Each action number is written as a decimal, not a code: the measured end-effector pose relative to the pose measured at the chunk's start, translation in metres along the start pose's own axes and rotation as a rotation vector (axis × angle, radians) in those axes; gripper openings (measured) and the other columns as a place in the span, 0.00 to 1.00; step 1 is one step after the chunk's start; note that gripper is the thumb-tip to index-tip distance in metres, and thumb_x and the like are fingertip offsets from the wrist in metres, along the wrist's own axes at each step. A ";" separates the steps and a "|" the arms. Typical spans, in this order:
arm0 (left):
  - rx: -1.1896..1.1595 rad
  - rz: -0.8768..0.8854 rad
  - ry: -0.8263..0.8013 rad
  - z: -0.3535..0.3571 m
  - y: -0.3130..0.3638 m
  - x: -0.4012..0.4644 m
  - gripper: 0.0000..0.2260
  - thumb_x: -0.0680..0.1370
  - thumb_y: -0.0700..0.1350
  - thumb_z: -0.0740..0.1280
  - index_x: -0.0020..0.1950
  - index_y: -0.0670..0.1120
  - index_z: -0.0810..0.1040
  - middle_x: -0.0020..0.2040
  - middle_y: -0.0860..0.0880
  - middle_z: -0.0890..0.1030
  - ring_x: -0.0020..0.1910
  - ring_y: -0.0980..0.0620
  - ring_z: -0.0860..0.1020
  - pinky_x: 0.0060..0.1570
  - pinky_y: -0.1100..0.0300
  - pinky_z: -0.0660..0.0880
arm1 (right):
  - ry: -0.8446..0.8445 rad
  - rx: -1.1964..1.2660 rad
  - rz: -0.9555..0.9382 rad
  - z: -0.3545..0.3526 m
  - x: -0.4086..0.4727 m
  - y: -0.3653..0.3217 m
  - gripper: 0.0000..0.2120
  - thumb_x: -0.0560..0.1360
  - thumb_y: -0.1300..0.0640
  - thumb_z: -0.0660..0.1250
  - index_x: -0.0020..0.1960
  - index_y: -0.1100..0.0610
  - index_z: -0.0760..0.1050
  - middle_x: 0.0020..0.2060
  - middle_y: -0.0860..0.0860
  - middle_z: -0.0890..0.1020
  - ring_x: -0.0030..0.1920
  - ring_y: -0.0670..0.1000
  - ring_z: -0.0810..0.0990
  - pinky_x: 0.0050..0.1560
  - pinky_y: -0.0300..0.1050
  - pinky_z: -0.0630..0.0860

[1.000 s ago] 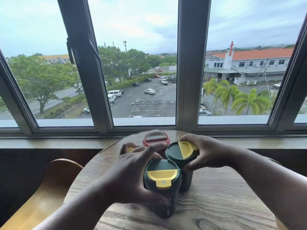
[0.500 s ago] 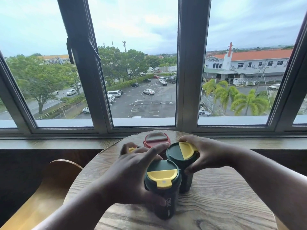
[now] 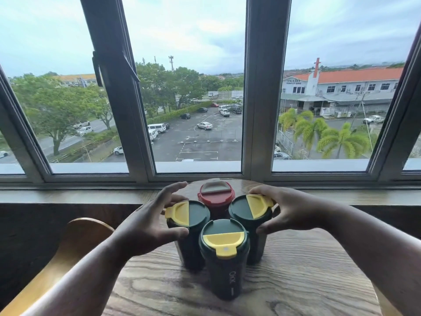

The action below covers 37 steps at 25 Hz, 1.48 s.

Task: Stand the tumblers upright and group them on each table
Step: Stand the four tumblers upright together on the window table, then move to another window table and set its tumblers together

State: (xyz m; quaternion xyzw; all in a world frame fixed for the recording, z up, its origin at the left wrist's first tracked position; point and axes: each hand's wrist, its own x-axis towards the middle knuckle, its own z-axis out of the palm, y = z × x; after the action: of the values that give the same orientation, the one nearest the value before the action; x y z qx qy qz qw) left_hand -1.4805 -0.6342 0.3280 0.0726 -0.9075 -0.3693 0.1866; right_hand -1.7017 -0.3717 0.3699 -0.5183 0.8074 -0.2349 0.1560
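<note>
Four lidded tumblers [image 3: 224, 258] stand upright, clustered on the round wooden table [image 3: 296, 281]. Left hand [image 3: 150, 222] and right hand [image 3: 287, 208] flank them, fingers spread, gripping nothing. Grouping appears complete; next, withdraw without toppling.

Round wooden table [image 3: 296, 281] carrying four upright tumblers bunched between the hands [image 3: 145, 226] [image 3: 289, 210], three green tumblers [image 3: 223, 270] [image 3: 189, 238] [image 3: 252, 224] standing nearer, red tumbler [image 3: 216, 199] sitting beyond the fingertips.

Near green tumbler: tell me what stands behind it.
Behind the near green tumbler stands a red tumbler, flanked by two more green ones. The red one's lower body and base are hidden.
</note>
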 end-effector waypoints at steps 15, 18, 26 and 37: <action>0.002 0.002 -0.030 -0.006 0.002 0.002 0.35 0.65 0.61 0.74 0.70 0.70 0.65 0.62 0.65 0.77 0.63 0.58 0.76 0.64 0.52 0.73 | -0.022 0.067 0.012 -0.003 0.003 0.003 0.42 0.63 0.35 0.76 0.71 0.46 0.67 0.55 0.39 0.76 0.47 0.31 0.76 0.45 0.25 0.69; 0.023 -0.031 0.064 -0.010 0.007 0.000 0.26 0.67 0.66 0.66 0.65 0.69 0.71 0.59 0.66 0.79 0.59 0.61 0.78 0.57 0.57 0.73 | 0.061 0.098 -0.007 -0.009 0.015 0.001 0.31 0.70 0.35 0.69 0.68 0.48 0.71 0.56 0.46 0.79 0.54 0.43 0.79 0.55 0.39 0.76; 0.134 -0.228 0.261 -0.049 0.012 -0.039 0.19 0.69 0.62 0.69 0.56 0.57 0.82 0.49 0.59 0.84 0.46 0.62 0.81 0.43 0.72 0.73 | 0.128 -0.157 -0.239 -0.016 0.076 -0.060 0.16 0.77 0.49 0.69 0.62 0.53 0.77 0.47 0.44 0.80 0.46 0.43 0.79 0.43 0.37 0.75; 0.522 -0.422 0.435 -0.206 -0.026 -0.195 0.07 0.75 0.56 0.72 0.51 0.56 0.82 0.43 0.58 0.82 0.41 0.57 0.80 0.47 0.56 0.79 | -0.015 -0.427 -0.453 0.097 0.159 -0.292 0.14 0.73 0.45 0.69 0.56 0.48 0.79 0.50 0.49 0.83 0.45 0.49 0.79 0.46 0.42 0.75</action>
State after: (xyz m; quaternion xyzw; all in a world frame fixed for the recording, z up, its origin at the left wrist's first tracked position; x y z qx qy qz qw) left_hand -1.2200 -0.7329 0.3895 0.3789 -0.8753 -0.1325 0.2695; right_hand -1.4970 -0.6403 0.4452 -0.7079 0.7011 -0.0849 -0.0065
